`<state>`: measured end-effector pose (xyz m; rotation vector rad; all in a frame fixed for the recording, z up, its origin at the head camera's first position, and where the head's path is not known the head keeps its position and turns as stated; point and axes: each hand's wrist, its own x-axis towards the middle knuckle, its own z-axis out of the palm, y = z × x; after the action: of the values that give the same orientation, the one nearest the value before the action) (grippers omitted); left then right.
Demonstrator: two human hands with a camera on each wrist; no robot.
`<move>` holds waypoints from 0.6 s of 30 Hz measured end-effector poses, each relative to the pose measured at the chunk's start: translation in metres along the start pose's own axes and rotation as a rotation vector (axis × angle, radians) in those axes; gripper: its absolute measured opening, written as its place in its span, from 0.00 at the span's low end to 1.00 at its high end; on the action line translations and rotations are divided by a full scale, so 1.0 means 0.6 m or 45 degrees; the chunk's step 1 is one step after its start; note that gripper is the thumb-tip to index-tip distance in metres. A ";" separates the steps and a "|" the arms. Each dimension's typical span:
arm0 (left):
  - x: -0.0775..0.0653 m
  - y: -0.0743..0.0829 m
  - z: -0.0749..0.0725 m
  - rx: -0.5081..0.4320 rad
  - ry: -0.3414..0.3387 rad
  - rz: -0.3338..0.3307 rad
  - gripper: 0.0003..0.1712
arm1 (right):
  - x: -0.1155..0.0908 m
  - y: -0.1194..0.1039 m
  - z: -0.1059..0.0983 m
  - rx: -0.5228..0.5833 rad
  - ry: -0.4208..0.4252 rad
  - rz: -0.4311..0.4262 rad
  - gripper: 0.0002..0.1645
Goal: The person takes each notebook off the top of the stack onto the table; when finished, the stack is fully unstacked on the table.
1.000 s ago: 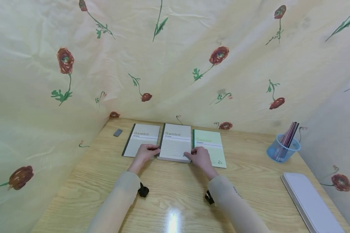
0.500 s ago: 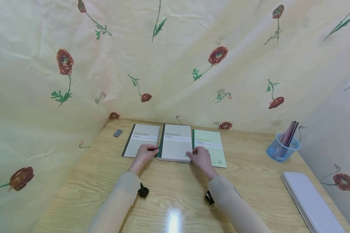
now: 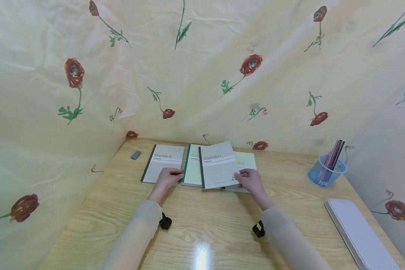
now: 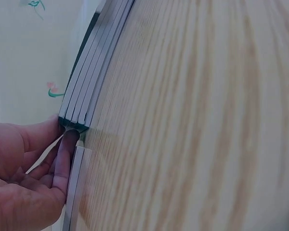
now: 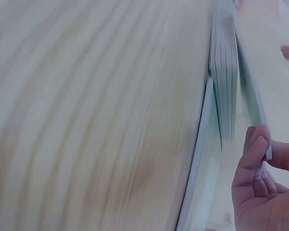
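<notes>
Top dk-spined notebook [image 3: 217, 167] now R of earlier spot, part over ctr stack [image 3: 193, 170]; lies fwd-L of nearer R hand [image 3: 252, 181], pinched at near-R corner, long axis ~fwd; L hand [image 3: 169, 177] touches stack spine, grip unclear

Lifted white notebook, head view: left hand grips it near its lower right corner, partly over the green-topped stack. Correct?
Wrong hand: the right hand grips the white notebook, as the head view shows. The left hand is at the spine of the green-topped stack. The corner and the overlap are as you said.
</notes>
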<state>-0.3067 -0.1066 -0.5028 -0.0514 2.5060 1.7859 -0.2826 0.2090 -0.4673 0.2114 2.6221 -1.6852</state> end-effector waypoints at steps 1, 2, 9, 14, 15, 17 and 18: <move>0.000 0.000 0.000 -0.007 -0.002 0.000 0.13 | 0.000 0.003 -0.011 0.029 0.003 0.007 0.22; 0.000 -0.001 0.000 -0.012 -0.002 0.002 0.13 | -0.001 0.006 -0.023 0.054 0.005 0.010 0.23; 0.001 -0.002 -0.001 -0.002 -0.017 -0.001 0.13 | 0.003 0.035 -0.114 0.060 0.050 -0.001 0.27; 0.002 -0.002 -0.002 0.001 -0.018 -0.009 0.13 | -0.001 0.062 -0.181 -0.009 0.061 0.004 0.31; 0.001 -0.002 -0.002 0.006 -0.019 -0.008 0.13 | -0.003 0.068 -0.193 -0.021 0.063 -0.001 0.31; 0.002 -0.003 -0.003 0.013 -0.018 -0.008 0.13 | -0.007 0.078 -0.217 -0.027 0.063 -0.015 0.31; 0.002 -0.003 -0.003 0.014 -0.017 -0.010 0.13 | -0.009 0.084 -0.228 -0.038 0.064 -0.016 0.31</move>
<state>-0.3080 -0.1087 -0.5040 -0.0492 2.5029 1.7633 -0.2629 0.3528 -0.4550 0.2402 2.6878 -1.6653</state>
